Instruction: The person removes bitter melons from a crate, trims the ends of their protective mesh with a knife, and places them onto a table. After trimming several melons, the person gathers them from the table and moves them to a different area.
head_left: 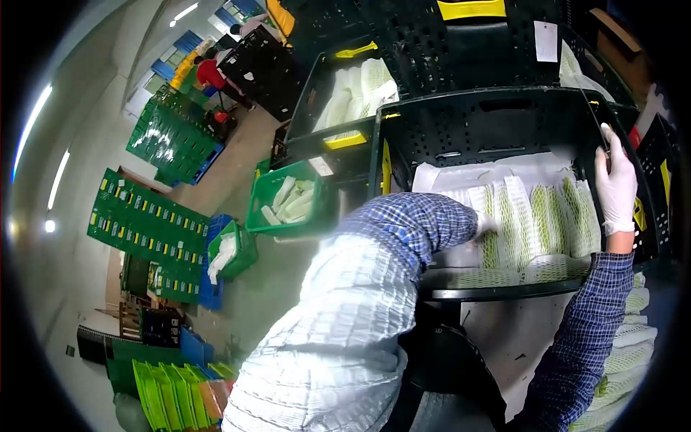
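A black crate point(504, 291) stands in front of me, lined with white sheet. Inside it, long green vegetables in white foam net sleeves point(512, 209) lie side by side, with more laid crosswise along the near wall. My left hand point(485, 225) reaches down into the crate beside the leftmost vegetables; the sleeve and blur hide most of its fingers. At the crate's right wall, my right hand point(617, 183), in a white glove, has its fingers and thumb closed around the rim.
Another black crate point(295, 115) of netted vegetables stands behind on the left. A green basket point(255, 209) holds pale pieces, and a smaller green basket point(248, 248) holds white material. More netted vegetables point(622, 360) lie at lower right. Stacked green crates point(144, 223) and people point(212, 75) are farther off.
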Demonstrator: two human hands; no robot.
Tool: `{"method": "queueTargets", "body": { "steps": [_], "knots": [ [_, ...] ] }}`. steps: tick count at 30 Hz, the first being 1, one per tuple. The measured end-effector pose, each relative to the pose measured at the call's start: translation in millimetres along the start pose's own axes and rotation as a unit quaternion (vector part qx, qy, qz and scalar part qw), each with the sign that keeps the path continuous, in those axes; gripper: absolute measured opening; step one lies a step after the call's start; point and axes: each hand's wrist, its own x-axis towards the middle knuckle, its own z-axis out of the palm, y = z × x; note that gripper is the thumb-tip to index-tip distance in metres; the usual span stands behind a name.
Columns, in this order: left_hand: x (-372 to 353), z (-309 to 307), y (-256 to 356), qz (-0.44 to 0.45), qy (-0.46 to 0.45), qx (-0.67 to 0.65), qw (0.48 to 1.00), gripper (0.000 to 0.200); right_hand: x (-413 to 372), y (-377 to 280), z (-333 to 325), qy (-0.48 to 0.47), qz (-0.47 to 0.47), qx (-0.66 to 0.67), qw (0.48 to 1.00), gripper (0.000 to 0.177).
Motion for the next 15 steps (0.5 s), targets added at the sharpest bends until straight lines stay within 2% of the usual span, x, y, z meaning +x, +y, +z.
{"method": "queueTargets", "body": {
  "steps": [1,2,4,8,12,13,15],
  "knots": [
    [-0.7,4.6,-1.8,0.011,0.012,-0.004,1.0,0.051,0.7,-0.2,-0.3,0.034,-0.033,0.011,0.999,0.041],
    [0.1,9.2,-3.1,0.022,0.021,-0.008,0.999,0.051,-0.2,-0.7,-3.7,-0.011,0.021,0.016,1.0,0.04],
    [2.0,16.1,-5.7,0.041,0.039,-0.013,0.998,0.051,0.4,-9.2,-10.7,-0.052,0.07,0.043,0.995,0.04],
    [7.7,24.2,-6.6,0.084,0.062,-0.03,0.994,0.051,-1.7,3.6,-2.1,-0.027,0.028,0.034,0.999,0.039],
    [3.9,23.5,-4.6,0.136,0.086,-0.045,0.986,0.052,-0.3,12.3,0.4,-0.053,0.027,0.009,0.998,0.039],
    [1.8,23.1,-3.1,0.155,0.09,-0.047,0.983,0.052,-2.4,14.4,2.6,-0.029,0.007,0.017,0.999,0.038],
    [-4.2,18.1,1.8,0.211,0.097,-0.077,0.97,0.052,-2.7,17.7,1.7,-0.053,0.023,0.008,0.998,0.037]
  ]
}}
